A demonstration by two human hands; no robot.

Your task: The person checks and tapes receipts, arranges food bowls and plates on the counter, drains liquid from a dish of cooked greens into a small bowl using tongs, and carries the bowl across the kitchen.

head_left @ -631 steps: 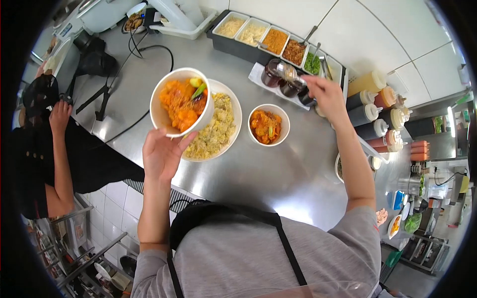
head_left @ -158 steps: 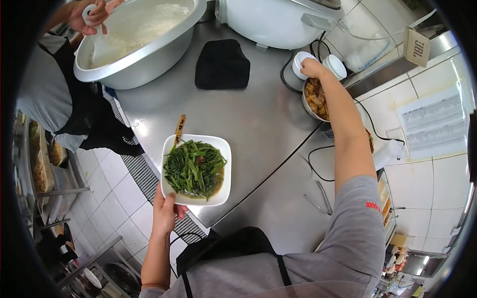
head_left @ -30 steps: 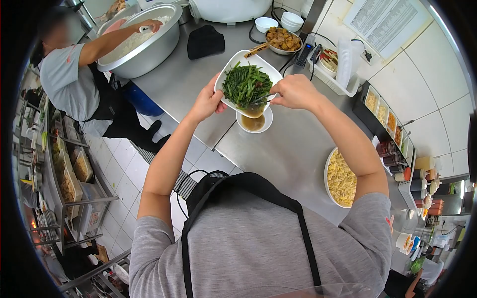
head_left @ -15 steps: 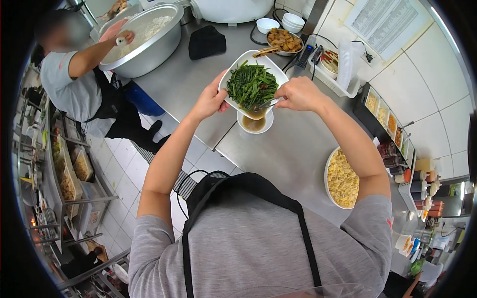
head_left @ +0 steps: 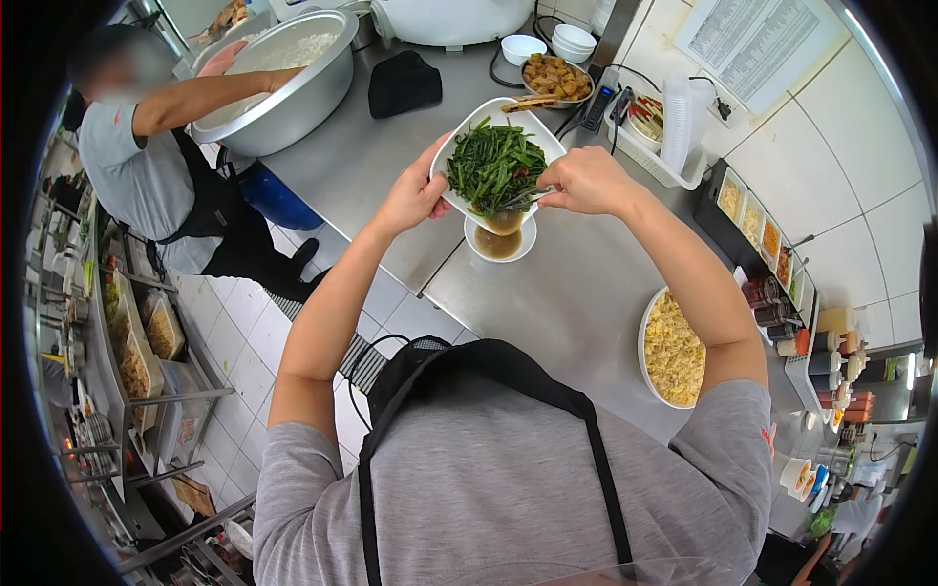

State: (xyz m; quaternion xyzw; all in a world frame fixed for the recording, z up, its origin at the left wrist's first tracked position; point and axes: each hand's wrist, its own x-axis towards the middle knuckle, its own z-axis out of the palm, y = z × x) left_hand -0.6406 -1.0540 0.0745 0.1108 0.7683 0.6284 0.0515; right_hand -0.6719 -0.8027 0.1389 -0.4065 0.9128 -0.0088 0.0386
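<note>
In my left hand is the rim of a white dish heaped with cooked leafy greens. The dish tilts toward me, its near corner over a small white bowl with brown liquid in it. My right hand is closed around a metal utensil pressed against the greens at the dish's near side. Its head is partly hidden, so I cannot tell whether it is a spoon or a fork. Brown liquid gathers at the low corner. A brown wooden piece shows at the dish's far rim.
Scrambled egg fills a white bowl on the right. Behind stand a bowl of brown chunks, small white bowls, a black cloth and a white basket. A co-worker reaches into a large metal rice tub.
The utensil has shifted slightly at the dish's near corner, and more brown liquid shows there. The co-worker's arm has reached deeper into the tub.
</note>
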